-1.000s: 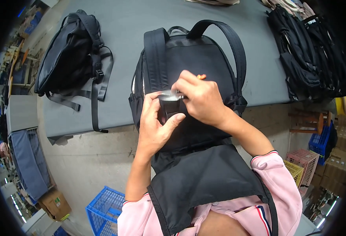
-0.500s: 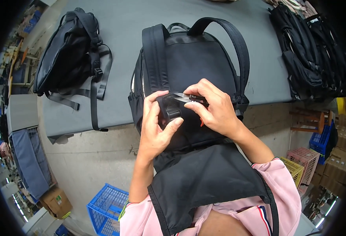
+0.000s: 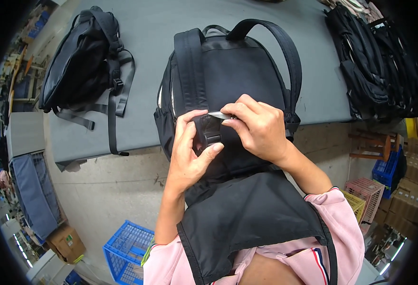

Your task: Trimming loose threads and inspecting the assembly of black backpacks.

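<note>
A black backpack (image 3: 244, 71) lies on the table in front of me, its two shoulder straps upward. My left hand (image 3: 185, 152) is closed on the lower end of the left shoulder strap (image 3: 205, 124), between thumb and fingers; a black plastic buckle (image 3: 213, 139) shows there by the thumb. My right hand (image 3: 261, 127) grips thread snips (image 3: 220, 115), with the handle mostly hidden in the fingers. Their metal tip points left and lies at the top edge of the held strap end, close to my left fingertips. I cannot tell whether the blades touch a thread.
Another black backpack (image 3: 83, 61) with hanging webbing lies at the left on the grey table (image 3: 142, 95). More black backpacks (image 3: 375, 66) are piled at the right. A blue crate (image 3: 128, 247) stands on the floor at lower left; pink (image 3: 365, 194) and yellow crates (image 3: 354, 205) stand at lower right.
The right hand has turned, so the snips' handle is now more covered and the blades look closer together. The left hand keeps its hold on the strap end.
</note>
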The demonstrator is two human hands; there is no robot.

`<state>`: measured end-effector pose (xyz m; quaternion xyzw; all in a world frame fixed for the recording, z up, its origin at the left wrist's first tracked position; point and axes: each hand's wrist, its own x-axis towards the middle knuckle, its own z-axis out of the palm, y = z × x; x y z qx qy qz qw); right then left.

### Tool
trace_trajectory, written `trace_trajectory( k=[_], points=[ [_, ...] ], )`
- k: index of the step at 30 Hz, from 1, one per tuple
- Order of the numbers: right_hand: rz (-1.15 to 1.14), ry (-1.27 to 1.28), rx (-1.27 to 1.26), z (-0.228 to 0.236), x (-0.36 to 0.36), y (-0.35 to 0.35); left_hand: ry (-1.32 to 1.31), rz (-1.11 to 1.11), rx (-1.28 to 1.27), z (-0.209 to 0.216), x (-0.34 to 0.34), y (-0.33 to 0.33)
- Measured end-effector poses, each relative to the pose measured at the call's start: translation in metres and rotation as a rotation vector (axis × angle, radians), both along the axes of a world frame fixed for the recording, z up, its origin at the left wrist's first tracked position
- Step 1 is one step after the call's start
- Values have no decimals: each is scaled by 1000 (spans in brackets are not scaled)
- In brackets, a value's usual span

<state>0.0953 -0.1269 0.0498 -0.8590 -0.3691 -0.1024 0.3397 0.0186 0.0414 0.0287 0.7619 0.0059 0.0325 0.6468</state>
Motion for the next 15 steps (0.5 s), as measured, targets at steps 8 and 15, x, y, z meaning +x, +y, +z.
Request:
trace_trajectory(
  k=[8, 15],
  points=[
    [-9, 211, 158, -4, -5, 6, -6, 16, -60, 2, -1, -1],
    [65, 843, 624, -5, 3, 0, -289, 357, 171, 41, -8, 14]
  ],
)
